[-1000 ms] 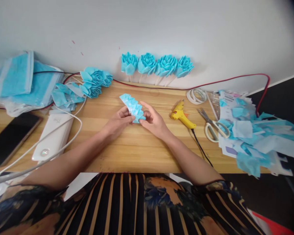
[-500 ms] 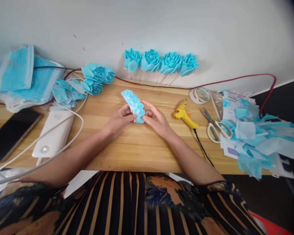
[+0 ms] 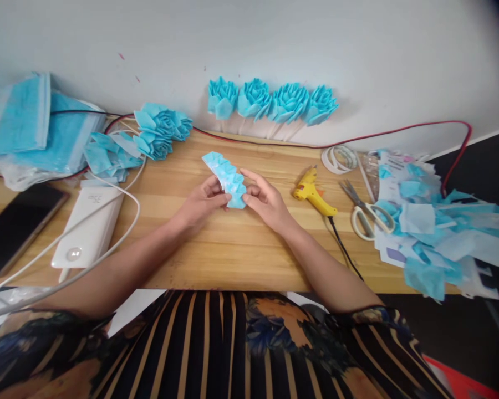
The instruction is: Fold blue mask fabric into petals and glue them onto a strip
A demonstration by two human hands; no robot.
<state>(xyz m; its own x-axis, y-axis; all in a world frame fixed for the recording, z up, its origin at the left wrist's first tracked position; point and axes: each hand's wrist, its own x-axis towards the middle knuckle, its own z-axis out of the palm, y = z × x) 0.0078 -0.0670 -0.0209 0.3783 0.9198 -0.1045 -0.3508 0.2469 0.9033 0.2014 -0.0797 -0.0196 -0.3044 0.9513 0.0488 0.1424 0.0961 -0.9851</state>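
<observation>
Between my hands is a folded blue strip (image 3: 228, 176), zigzag-pleated along its right edge, tilted with its upper end to the left. My left hand (image 3: 203, 200) pinches it low on the left side, thumb on top. At the strip's lower right edge, my right hand (image 3: 268, 202) closes thumb and fingers on it. Both hands are just above the wooden table. To the right lie a yellow glue gun (image 3: 314, 193) and white-handled scissors (image 3: 368, 213).
Several blue flowers on sticks (image 3: 255, 100) lean on the wall. More blue flowers (image 3: 160, 130), a power bank (image 3: 87, 224), a phone (image 3: 20, 227) and face masks (image 3: 19, 119) are at left. A tape roll (image 3: 340, 159) and blue scraps (image 3: 453, 227) are at right. Cables cross the table.
The view has shifted slightly. Both hands keep hold of the strip in nearly the same place, its upper end a touch further left.
</observation>
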